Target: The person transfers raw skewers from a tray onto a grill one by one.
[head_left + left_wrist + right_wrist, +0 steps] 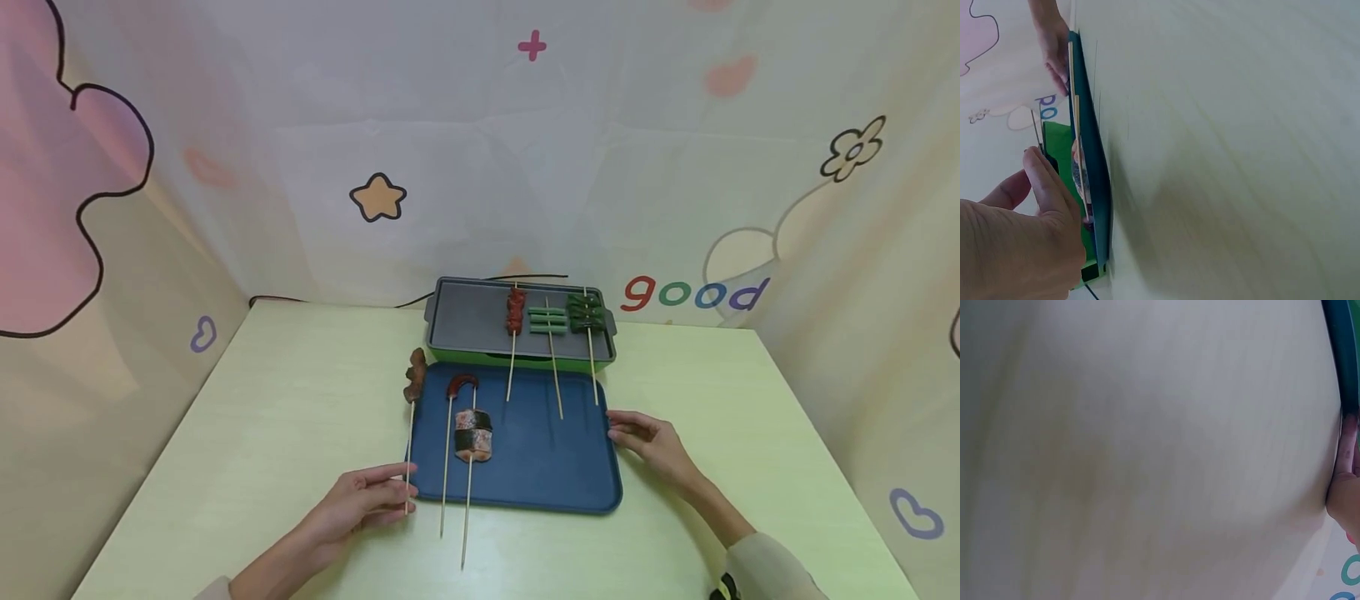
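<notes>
My left hand (pixel 367 500) pinches the bare stick of a skewer of brown meat (pixel 415 377), which points away along the left edge of a blue tray (pixel 551 467). The meat sits beyond the tray's far left corner. On the tray lie a skewer with a curved red-brown sausage (pixel 462 382) and a skewer of pale pieces wrapped in dark bands (pixel 473 435); their sticks overhang the near edge. At the right rim, my right hand (pixel 660 446) touches the tray with extended fingers. In the left wrist view, the left hand (pixel 1029 231) partly covers the tray.
Behind the tray stands a green grill with a dark plate (pixel 472 321). On it lie a red skewer (pixel 515 311), a green-stalk skewer (pixel 547 320) and a leafy green skewer (pixel 585 312), their sticks reaching over the tray. A printed curtain (pixel 480 167) surrounds the pale table (pixel 300 400).
</notes>
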A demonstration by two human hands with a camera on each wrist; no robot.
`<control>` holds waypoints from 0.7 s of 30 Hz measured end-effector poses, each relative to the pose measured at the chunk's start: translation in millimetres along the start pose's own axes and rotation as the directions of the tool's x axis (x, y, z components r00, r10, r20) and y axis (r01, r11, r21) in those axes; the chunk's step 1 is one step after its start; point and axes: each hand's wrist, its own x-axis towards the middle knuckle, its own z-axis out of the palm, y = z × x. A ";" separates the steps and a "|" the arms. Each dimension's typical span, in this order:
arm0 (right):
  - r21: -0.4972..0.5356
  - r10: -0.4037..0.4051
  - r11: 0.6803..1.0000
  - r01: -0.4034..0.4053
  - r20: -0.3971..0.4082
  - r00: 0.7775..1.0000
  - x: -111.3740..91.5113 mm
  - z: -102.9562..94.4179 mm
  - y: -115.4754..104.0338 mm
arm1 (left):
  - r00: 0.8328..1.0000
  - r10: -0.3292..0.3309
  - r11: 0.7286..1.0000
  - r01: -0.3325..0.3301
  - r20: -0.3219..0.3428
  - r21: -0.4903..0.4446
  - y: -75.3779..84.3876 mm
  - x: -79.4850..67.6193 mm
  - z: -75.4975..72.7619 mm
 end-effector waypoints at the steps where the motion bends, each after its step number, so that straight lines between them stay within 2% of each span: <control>1: 0.001 -0.002 1.000 0.002 -0.002 1.000 0.1 -0.1 -0.1 | 1.000 0.011 1.000 -0.011 -0.007 0.000 1.6 0.2 -0.6; 9: 0.008 -0.006 1.000 0.006 -0.003 1.000 -1.1 0.2 -1.9 | 0.997 0.072 0.997 -0.073 -0.038 -0.025 14.4 9.7 -3.6; 15: 0.009 -0.013 1.000 0.013 -0.002 1.000 -1.9 0.2 -2.6 | 0.993 0.121 0.993 -0.121 0.012 -0.015 30.7 29.5 -7.0; 21: 0.018 -0.009 1.000 0.008 0.010 1.000 -1.5 -0.3 -2.3 | 0.989 0.136 0.990 -0.137 0.049 0.015 48.2 52.9 -9.8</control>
